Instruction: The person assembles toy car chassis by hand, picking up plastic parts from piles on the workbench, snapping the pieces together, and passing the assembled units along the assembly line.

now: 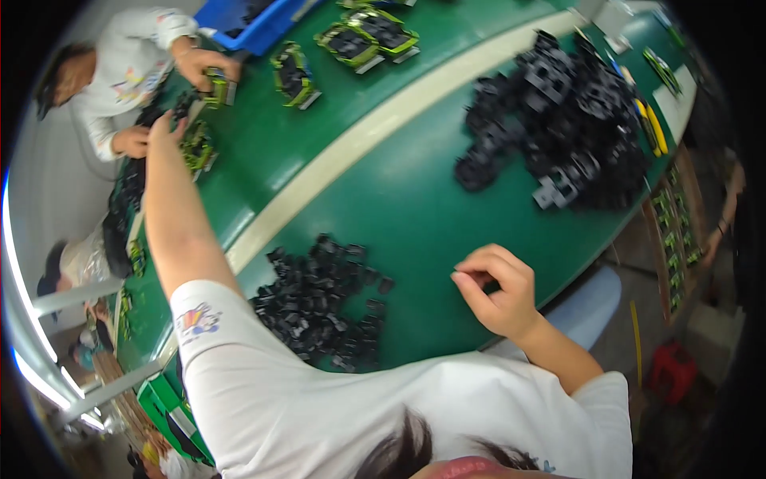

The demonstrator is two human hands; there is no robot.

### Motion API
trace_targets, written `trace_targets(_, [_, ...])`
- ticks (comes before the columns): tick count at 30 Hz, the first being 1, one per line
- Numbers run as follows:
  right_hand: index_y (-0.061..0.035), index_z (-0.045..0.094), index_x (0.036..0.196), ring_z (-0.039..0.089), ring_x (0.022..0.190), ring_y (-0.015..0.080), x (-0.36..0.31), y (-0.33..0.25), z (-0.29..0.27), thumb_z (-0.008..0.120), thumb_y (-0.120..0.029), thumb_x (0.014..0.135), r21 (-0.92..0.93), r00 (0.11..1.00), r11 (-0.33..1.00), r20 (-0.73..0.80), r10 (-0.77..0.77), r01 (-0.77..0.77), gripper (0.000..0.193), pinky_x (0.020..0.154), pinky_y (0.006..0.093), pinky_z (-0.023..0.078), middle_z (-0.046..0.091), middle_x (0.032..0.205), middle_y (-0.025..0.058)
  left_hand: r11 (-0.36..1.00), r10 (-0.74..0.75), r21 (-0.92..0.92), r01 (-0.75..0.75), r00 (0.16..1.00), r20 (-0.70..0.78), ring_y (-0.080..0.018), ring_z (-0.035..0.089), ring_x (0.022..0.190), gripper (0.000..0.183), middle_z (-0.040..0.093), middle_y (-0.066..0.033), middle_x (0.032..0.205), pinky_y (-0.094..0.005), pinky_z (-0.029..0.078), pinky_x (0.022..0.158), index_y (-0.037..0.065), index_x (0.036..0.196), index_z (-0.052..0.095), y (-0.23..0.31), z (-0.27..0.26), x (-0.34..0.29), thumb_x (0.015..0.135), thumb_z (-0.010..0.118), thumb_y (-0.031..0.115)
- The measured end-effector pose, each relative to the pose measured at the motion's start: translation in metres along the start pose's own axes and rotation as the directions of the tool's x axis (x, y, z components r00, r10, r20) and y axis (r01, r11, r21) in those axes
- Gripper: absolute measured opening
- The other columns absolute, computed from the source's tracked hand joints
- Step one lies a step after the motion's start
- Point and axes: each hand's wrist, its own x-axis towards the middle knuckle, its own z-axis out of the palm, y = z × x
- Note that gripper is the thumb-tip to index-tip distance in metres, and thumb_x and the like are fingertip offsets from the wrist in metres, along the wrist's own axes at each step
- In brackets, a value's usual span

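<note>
Fingers of the right hand curl narrow at four o'clock, thumb and fingertip almost meeting; the left hand stretches to ten, its grip impossible to tell. Glossy green table dominates, its pale strip running toward one; grey floor shows at four. Then: black heap at two, smaller heap at seven, blue bin at eleven, green-and-black unit beside the left hand.

- The pile of small parts lies on the table.
- Right of the pile: the right hand.
- Beyond the pile, to the right: the heap of larger parts, then the tool.
- Beyond the pile, across the strip: the assemblies and the bin.
- Beyond the pile, to the left: the left hand, near a co-worker's hand.
</note>
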Motion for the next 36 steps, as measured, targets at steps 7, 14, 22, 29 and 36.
trace_targets(7, [-0.0039, 0.061, 0.080, 0.055, 0.086, 0.0248, 0.035, -0.005, -0.013, 0.061, 0.002, 0.068, -0.408, 0.895, 0.811, 0.035, -0.444, 0.419, 0.014, 0.072, 0.0335, 0.046, 0.060, 0.091, 0.0074, 0.806, 0.530, 0.299, -0.510, 0.848, 0.018, -0.0180, 0.058, 0.078, 0.038, 0.057, -0.0082, 0.094, -0.0257, 0.049, 0.057, -0.002, 0.109, 0.052, -0.010, -0.038, -0.185, 0.078, 0.067, 0.015])
trace_targets(14, [-0.0031, 0.057, 0.101, 0.040, 0.123, 0.0268, 0.085, 0.022, -0.031, 0.052, 0.001, 0.073, -0.770, 0.827, 0.382, 0.319, -0.463, 0.511, 0.029, 0.104, 0.0542, 0.022, 0.058, 0.110, 0.0100, 0.373, 0.595, 0.296, -0.879, 0.472, 0.650, -0.0065, 0.056, 0.077, 0.023, 0.060, -0.0039, 0.091, -0.0185, 0.044, 0.062, 0.001, 0.106, 0.059, -0.102, -0.043, -0.455, 0.086, 0.060, 0.013])
trace_targets(22, [-0.0052, 0.051, 0.103, 0.060, 0.075, 0.0328, 0.015, -0.033, 0.004, 0.066, -0.010, 0.073, -0.264, 0.813, 0.805, 0.426, -0.396, 0.531, 0.034, 0.070, 0.0384, 0.047, 0.062, 0.077, 0.0122, 0.206, 0.387, 0.236, -0.950, 0.300, 0.872, -0.0193, 0.058, 0.084, 0.048, 0.058, -0.0104, 0.103, -0.0278, 0.048, 0.067, 0.006, 0.121, 0.050, -0.197, -0.062, -0.564, 0.077, 0.068, 0.010])
trace_targets(29, [-0.0033, 0.045, 0.116, 0.062, 0.081, 0.0230, 0.007, -0.054, 0.023, 0.072, -0.016, 0.069, 0.076, 0.869, 0.902, 0.245, -0.431, 0.426, 0.056, 0.072, 0.0311, 0.048, 0.063, 0.093, 0.0103, 0.683, 0.452, 0.237, -0.690, 0.655, 0.605, -0.0071, 0.055, 0.057, 0.031, 0.059, -0.0045, 0.079, -0.0181, 0.045, 0.053, 0.004, 0.114, 0.053, -0.212, -0.086, -0.560, 0.084, 0.060, 0.008])
trace_targets(36, [-0.0017, 0.063, 0.090, 0.060, 0.083, 0.0305, 0.014, -0.030, 0.078, 0.070, -0.021, 0.071, -0.486, 0.948, 0.842, 0.306, -0.088, 0.235, 0.028, 0.074, 0.0380, 0.048, 0.061, 0.090, 0.0153, 0.830, 0.513, 0.015, -0.557, 0.774, 0.372, -0.0051, 0.050, 0.057, 0.028, 0.056, -0.0014, 0.071, -0.0161, 0.034, 0.048, 0.005, 0.112, 0.052, -0.208, -0.110, -0.529, 0.086, 0.060, 0.012])
